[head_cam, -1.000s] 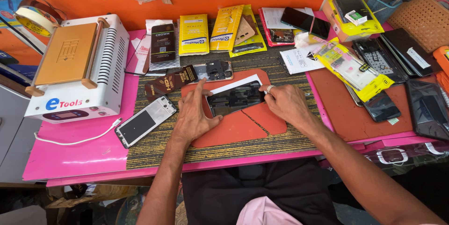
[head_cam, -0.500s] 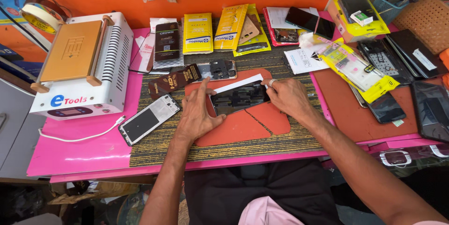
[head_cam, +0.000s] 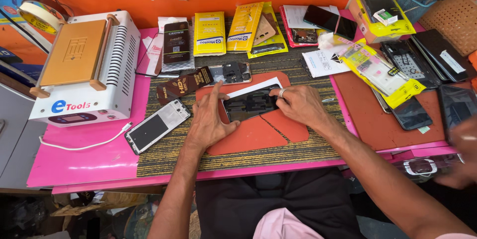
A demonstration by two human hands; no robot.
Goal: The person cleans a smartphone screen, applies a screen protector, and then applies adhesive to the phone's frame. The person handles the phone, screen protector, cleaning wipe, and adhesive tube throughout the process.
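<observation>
Phone (head_cam: 250, 104) pinned flat on the upper part of the orange mat (head_cam: 248, 137), back cover off, dark insides facing up. Braced it from both ends. Set the left hand (head_cam: 208, 122) over the mat's left half, fingers spread and loose, thumb pushed against the phone's left edge, forefinger stretched toward the mat's top corner. Curled the right hand (head_cam: 300, 105) over the phone's right end at the mat's upper right, fingertips bent down onto the edge, a ring (head_cam: 281, 91) showing on one finger. Clamped the phone between the two hands rather than lifting it; could not tell whether any small tool sat under the right fingers.

Left a white card (head_cam: 254, 84) tucked beneath the phone, poking out toward the mat's top edge. Kept a second phone shell (head_cam: 156, 130), white-rimmed, lying tilted just left of the mat on the striped cloth (head_cam: 238, 157). Further left of the mat, well apart: a white machine (head_cam: 84, 70) with a tan top plate, and a white cable (head_cam: 84, 144) trailing over the pink table (head_cam: 84, 164). Behind the mat, yellow packets (head_cam: 208, 33) in a row. Right of the mat, dark phones (head_cam: 410, 112) on a brown pad, and beyond them somebody else's blurred hand (head_cam: 462, 154).
</observation>
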